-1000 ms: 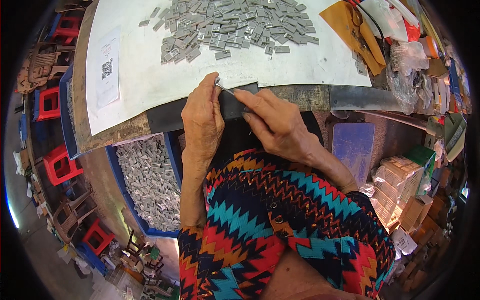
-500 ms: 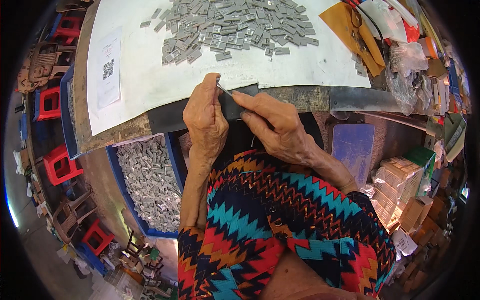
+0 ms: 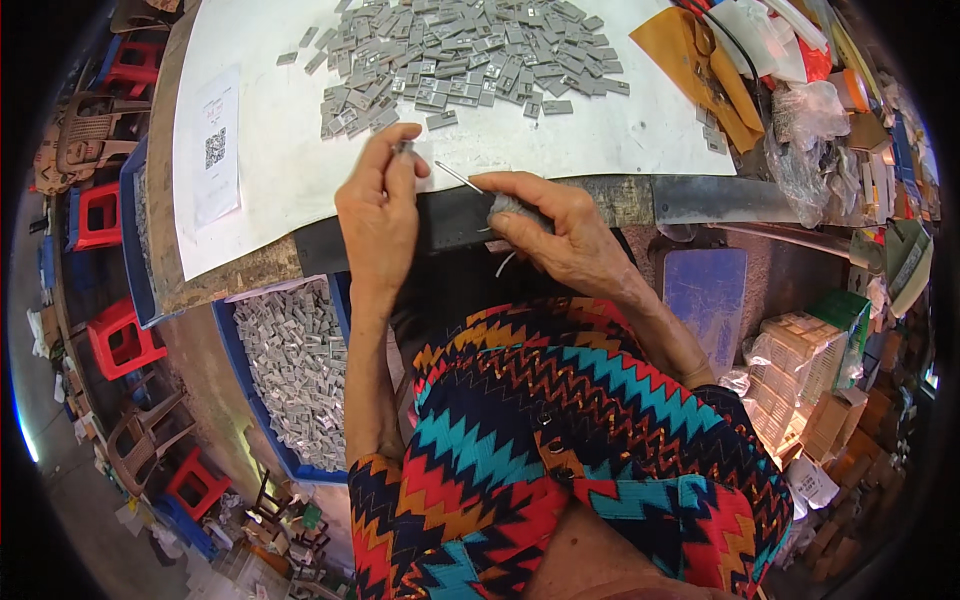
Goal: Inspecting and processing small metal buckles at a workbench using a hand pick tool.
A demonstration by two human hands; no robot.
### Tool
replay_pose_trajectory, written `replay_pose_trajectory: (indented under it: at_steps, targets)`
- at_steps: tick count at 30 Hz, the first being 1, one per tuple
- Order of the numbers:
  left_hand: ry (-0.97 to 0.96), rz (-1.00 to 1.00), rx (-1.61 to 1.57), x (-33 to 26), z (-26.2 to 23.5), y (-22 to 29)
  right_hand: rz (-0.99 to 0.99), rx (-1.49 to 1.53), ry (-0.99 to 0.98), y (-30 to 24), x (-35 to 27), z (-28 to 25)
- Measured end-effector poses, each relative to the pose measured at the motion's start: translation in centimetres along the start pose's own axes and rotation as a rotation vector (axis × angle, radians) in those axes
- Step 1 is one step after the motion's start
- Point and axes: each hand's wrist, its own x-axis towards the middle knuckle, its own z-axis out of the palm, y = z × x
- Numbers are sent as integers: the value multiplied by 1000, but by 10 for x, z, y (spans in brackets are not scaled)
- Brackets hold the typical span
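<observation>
My left hand (image 3: pixel 380 205) is raised over the front edge of the white-covered table (image 3: pixel 270 180). Its thumb and fingers close on a small grey piece (image 3: pixel 404 147), mostly hidden by the fingers. To the right, my right hand (image 3: pixel 560 230) grips a thin metal-shafted hand tool (image 3: pixel 460 177); its handle looks grey and wrapped, largely covered by my fingers. The tool's tip points at my left fingers, a short gap away from them. Farther back on the table lies a loose heap of flat grey rectangular pieces (image 3: pixel 450 70).
Below the table edge at left, a blue crate (image 3: pixel 232 350) holds many similar pieces. A printed sheet (image 3: pixel 217 180) lies on the table's left. An orange-brown cloth (image 3: pixel 690 60) and plastic bags (image 3: pixel 812 130) crowd the right. Red stools (image 3: pixel 125 338) stand at far left.
My left hand has moved left and slightly away from the tool, its fingers now bent over the small piece. The tool tip has come apart from the left fingers; the right hand barely moved.
</observation>
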Motion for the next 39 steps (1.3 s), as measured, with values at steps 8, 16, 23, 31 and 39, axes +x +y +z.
replay_pose_trajectory:
  at_steps: [8,16,23,31,39]
  targets:
    - [-155,-163,-489,33,5,-7,213,12,-17,-6,-17,-15]
    - [-36,333,479,42,33,-15,209,39,-7,-6,-21,-18]
    - [26,430,570,39,39,-20,178,39,3,-3,-22,-20]
    - [40,373,548,36,34,-19,183,48,-5,-1,-23,-19]
    - [21,342,505,34,34,-20,224,85,-6,-4,-23,-20]
